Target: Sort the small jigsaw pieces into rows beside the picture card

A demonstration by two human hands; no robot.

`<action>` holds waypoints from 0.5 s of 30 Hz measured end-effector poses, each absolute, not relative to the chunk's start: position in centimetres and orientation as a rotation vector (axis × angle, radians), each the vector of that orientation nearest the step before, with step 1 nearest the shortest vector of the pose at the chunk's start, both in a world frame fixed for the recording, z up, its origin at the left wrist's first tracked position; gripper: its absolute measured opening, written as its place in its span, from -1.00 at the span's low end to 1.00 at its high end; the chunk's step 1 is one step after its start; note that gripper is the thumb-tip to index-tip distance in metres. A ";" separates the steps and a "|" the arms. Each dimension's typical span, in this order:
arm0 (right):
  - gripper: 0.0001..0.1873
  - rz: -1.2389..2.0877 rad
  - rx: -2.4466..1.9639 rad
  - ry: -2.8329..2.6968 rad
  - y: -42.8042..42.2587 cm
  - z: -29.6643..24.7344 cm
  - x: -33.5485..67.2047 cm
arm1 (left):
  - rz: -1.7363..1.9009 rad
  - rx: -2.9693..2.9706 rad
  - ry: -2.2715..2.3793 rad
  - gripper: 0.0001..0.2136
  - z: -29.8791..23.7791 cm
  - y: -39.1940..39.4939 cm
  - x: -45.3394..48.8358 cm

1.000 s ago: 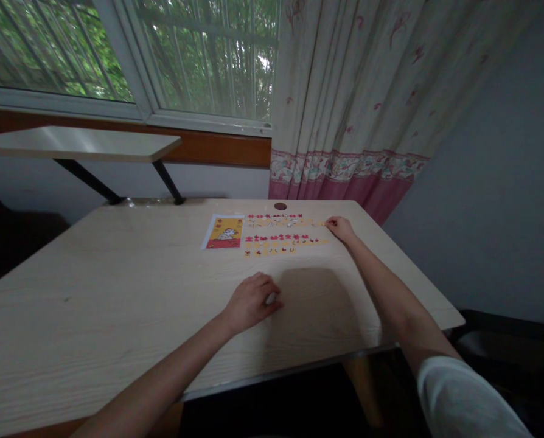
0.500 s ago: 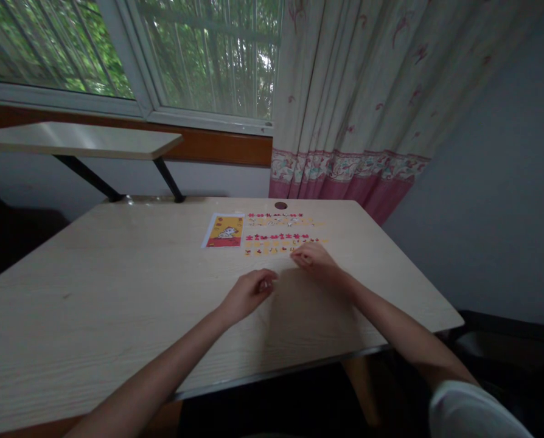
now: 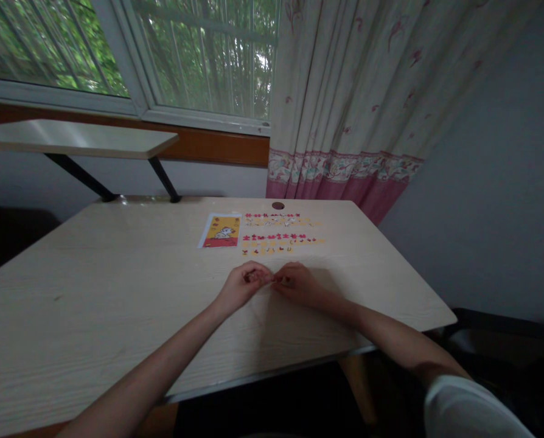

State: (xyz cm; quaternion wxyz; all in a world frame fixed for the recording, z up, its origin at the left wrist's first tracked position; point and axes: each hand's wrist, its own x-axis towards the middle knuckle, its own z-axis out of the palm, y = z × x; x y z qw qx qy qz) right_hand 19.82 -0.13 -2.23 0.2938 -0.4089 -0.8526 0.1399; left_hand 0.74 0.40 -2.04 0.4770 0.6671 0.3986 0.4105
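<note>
My left hand (image 3: 247, 283) and my right hand (image 3: 297, 283) meet fingertip to fingertip just over the desk. Both are closed in a pinch; whatever sits between the fingers is too small and too covered to make out. Just beyond them lie rows of small jigsaw puzzle pieces: a red row (image 3: 274, 236) with yellow pieces (image 3: 265, 250) below it, and farther back another red row (image 3: 272, 215) above pale and yellow ones (image 3: 281, 222). Left of these rows lies a picture card (image 3: 221, 232) with a white animal on yellow and red.
The pale wooden desk (image 3: 130, 292) has a round cable hole (image 3: 278, 205) near its back edge. A raised shelf (image 3: 84, 137) on black legs stands at the back left. Behind the desk are a window (image 3: 203, 61) and a patterned curtain (image 3: 345, 91).
My right hand has come back from the lower puzzle rows, toward me and to the left, to meet the left hand's fingertips. My left hand has shifted slightly. The view has turned a little.
</note>
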 end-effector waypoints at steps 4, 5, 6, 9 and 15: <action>-0.87 0.234 -1.084 -2.200 -0.3 -2.3 19.6 | 0.964 1.564 0.958 -0.80 -2.4 0.5 0.8; -0.88 0.207 -1.076 -2.176 -0.4 -2.2 19.5 | 0.975 1.571 0.971 -0.80 -2.5 0.5 0.8; -0.88 0.187 -1.064 -2.152 -0.4 -2.1 19.4 | 0.996 1.585 0.986 -0.81 -2.5 0.6 0.8; -0.88 0.155 -1.053 -2.090 -0.5 -1.9 19.4 | 1.069 1.612 1.034 -0.82 -2.3 0.6 0.8; -0.91 0.019 -0.981 -2.061 -0.2 -2.5 19.8 | 1.026 1.404 1.028 -0.77 -1.6 0.4 1.1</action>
